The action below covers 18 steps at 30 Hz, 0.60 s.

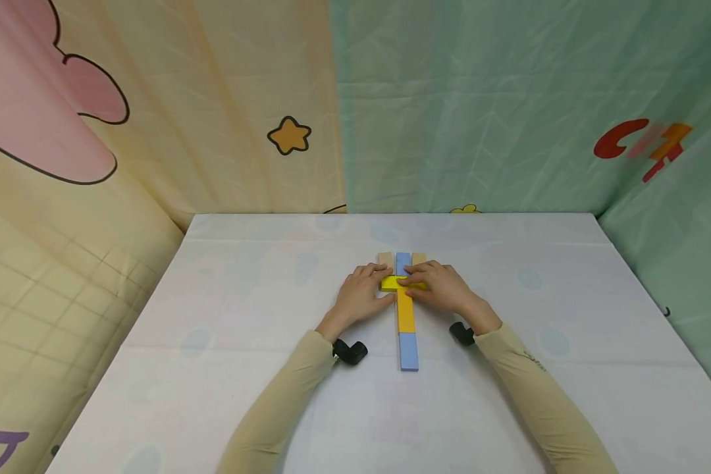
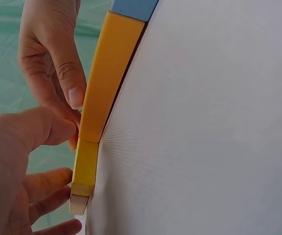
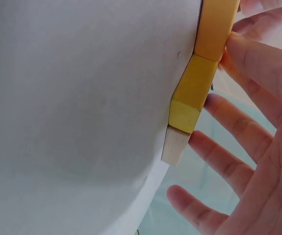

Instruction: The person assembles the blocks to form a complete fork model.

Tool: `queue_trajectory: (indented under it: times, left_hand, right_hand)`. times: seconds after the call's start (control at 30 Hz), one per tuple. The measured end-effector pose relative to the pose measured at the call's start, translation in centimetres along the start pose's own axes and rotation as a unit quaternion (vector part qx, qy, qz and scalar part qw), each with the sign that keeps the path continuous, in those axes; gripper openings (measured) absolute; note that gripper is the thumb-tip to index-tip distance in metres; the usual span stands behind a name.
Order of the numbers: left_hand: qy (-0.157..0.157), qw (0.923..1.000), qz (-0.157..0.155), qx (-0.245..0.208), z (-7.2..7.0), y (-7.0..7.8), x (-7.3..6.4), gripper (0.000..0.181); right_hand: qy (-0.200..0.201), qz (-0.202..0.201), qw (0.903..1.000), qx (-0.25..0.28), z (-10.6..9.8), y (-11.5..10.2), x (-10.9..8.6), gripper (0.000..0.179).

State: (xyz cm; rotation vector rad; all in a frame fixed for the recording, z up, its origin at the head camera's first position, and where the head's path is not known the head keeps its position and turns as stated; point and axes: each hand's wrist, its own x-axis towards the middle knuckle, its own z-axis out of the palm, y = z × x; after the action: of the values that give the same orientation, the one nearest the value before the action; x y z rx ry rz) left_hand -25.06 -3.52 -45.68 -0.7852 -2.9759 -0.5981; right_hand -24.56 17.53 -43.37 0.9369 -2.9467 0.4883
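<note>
Flat wooden blocks lie together on the white-covered table. A yellow block (image 1: 389,284) sits crosswise, with an orange block (image 1: 405,313) and a blue block (image 1: 409,352) in line on its near side. Beyond it stand two plain wood blocks (image 1: 385,259) with another blue block (image 1: 403,262) between them. My left hand (image 1: 360,293) is at the yellow block's left end, fingertips by the left wood block. From the right, my right hand (image 1: 441,287) reaches over the yellow block, its fingertips on top. Its spread fingers (image 3: 239,122) run along the blocks' edge in the right wrist view.
The white tablecloth (image 1: 243,395) spreads around the blocks on every side. Black wrist devices (image 1: 351,353) hang below both sleeves. Behind the table's far edge hangs a printed curtain (image 1: 450,131), and more curtain drops at both sides.
</note>
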Motion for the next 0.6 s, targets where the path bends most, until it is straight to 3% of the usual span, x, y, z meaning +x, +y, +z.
queue_trajectory:
  times: [0.6]
  left_hand:
    - [-0.003,1.0000,0.003,-0.009,-0.12,-0.16,0.05,0.051]
  right_hand:
    - [-0.008,-0.004,0.9999,-0.013,0.05,-0.08,0.09,0.032]
